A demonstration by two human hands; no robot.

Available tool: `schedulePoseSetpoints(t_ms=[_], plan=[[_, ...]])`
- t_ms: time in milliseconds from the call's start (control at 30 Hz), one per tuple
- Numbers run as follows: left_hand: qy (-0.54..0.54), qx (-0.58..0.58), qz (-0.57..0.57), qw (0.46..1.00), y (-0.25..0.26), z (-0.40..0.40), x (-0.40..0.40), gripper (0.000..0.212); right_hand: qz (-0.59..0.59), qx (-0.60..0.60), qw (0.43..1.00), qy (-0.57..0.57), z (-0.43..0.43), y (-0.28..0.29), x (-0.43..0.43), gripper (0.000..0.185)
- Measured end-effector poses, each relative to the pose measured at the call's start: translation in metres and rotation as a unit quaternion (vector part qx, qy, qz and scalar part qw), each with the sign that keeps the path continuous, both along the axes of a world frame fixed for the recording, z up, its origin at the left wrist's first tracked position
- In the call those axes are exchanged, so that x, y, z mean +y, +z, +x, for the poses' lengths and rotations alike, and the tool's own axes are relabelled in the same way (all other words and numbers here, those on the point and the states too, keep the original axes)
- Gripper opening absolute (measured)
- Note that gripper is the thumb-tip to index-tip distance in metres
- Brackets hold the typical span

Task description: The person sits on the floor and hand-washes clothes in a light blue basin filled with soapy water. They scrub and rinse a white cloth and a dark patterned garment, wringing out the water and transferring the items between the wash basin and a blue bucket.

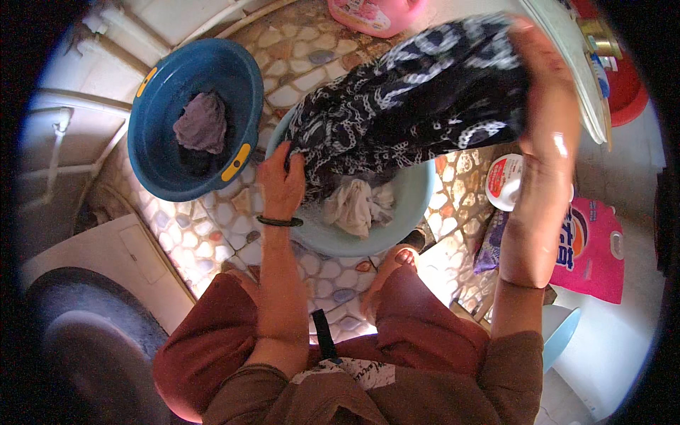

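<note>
A black cloth garment with white patterns [393,101] is stretched over a pale blue-green plastic basin [414,212]. My left hand [282,178], with a dark band at the wrist, grips its lower left end by the basin's rim. The upper right end is held in my right hand [536,58], which is blurred and raised beyond the basin. Below the garment, whitish cloth [350,207] lies in the basin. To the left, a dark blue basin with yellow handle grips [146,159] holds a mauve-grey bunched cloth [202,123].
A pink bottle [377,13] stands at the top. At the right are a white container with a red label [502,183], a pink detergent bag [595,255], a purple packet [491,244] and a red basin [629,90]. A large dark round tub [95,297] is at lower left.
</note>
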State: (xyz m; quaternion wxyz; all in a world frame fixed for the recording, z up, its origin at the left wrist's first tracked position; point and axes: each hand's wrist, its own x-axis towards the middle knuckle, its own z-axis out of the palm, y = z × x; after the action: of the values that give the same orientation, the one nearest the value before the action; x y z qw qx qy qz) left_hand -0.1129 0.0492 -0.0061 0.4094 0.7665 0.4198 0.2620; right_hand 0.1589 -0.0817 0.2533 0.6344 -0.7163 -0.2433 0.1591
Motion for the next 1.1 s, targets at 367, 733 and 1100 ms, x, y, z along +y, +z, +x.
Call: schedulePoseSetpoints(t_ms=[367,733,1100], plan=[[-0.102,0.061,-0.021,0.993,0.062,0.016,-0.005,0.042,-0.099,0.016,0.983,0.152,0.003,-0.144,-0.023,0.022],[-0.102,-0.125,-0.286,0.945,0.055,0.007,-0.02,0.037,0.01,-0.103,0.874,0.475,-0.149,-0.065,0.001,0.03],[0.03,-0.292,-0.364,0.884,0.053,-0.016,0.013,0.033,-0.116,-0.244,0.886,0.377,-0.113,-0.227,-0.025,0.049]])
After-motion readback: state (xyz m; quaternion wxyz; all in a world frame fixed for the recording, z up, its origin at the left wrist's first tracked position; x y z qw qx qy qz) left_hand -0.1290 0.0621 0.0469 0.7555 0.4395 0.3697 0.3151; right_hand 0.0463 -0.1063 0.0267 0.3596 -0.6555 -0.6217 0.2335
